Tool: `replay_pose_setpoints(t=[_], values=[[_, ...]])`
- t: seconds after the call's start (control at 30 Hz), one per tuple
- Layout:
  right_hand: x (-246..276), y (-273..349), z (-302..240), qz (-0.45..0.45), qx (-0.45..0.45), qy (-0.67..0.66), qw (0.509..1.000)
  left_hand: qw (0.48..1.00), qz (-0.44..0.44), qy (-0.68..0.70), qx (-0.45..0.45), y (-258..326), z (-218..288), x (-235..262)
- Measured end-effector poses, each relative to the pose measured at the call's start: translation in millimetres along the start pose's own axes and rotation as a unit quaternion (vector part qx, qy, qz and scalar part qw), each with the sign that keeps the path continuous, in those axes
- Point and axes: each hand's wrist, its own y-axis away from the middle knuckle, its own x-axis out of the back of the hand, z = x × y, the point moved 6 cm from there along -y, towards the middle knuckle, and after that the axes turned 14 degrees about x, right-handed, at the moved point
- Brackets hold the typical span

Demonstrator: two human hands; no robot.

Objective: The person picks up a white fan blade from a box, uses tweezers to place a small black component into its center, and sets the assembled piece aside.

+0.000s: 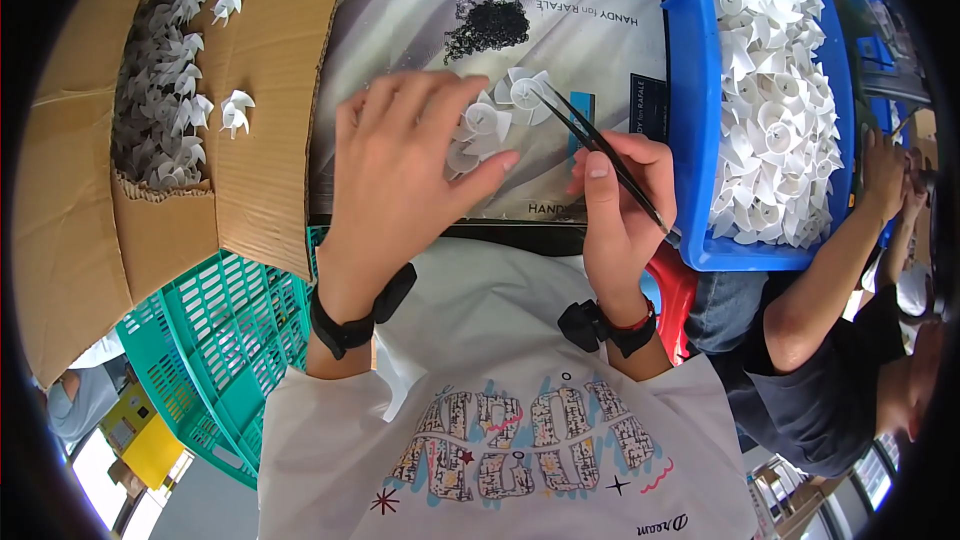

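On the printed sheet (420, 30) covering the work surface, directly ahead: three small white plastic fan impellers (497, 112) clustered together, touching one another. Left hand (395, 175) laid palm-down with fingers spread flat, fingertips resting on the lower-left impellers, pinning rather than grasping them. Right hand (622, 202) closed in a pinch around black tweezers (600, 152), thumb and forefinger pressing the arms midway along; tweezer tips reaching up and left to touch the hub of the topmost impeller. Whether the tips actually clamp anything: cannot tell. Black straps on both wrists, a thin red band beside the right one.

Just above the impellers, a small heap of tiny black parts (487, 25) on the same sheet, apart from both hands. To the right, a blue plastic bin (690, 140) heaped with many more white impellers, its wall close beside the right hand. To the left, a torn-open cardboard box (260, 110) holding another pile of impellers, with two loose ones lying on its flap. Below the box, a green plastic crate (225, 330). At far right, another person's arm (840, 250) reaching toward the blue bin.
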Motion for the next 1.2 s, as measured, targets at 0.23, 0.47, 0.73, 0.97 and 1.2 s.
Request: replay_pose_setpoints(t=[0.23,0.47,0.73,0.97,1.2], values=[[-0.5,0.3,-4.0,-0.007,0.0,0.006,1.0,0.995,0.05,0.063,0.055,12.0,-11.8,-11.4],[-9.8,-18.0,-7.4,-0.016,-0.025,0.007,1.0,0.998,0.058,-0.033,0.02,12.3,9.7,-23.0],[-12.6,-47.0,7.1,-0.033,-0.029,0.061,0.997,0.999,0.017,-0.044,0.007,26.3,4.4,-36.1],[-16.0,-46.9,13.3,-0.028,-0.05,0.053,0.997,0.998,0.052,-0.012,0.014,25.5,0.8,-36.3],[-15.7,-48.1,14.7,-0.037,-0.052,0.071,0.995,0.998,0.065,-0.009,0.01,24.7,0.5,-38.2]])
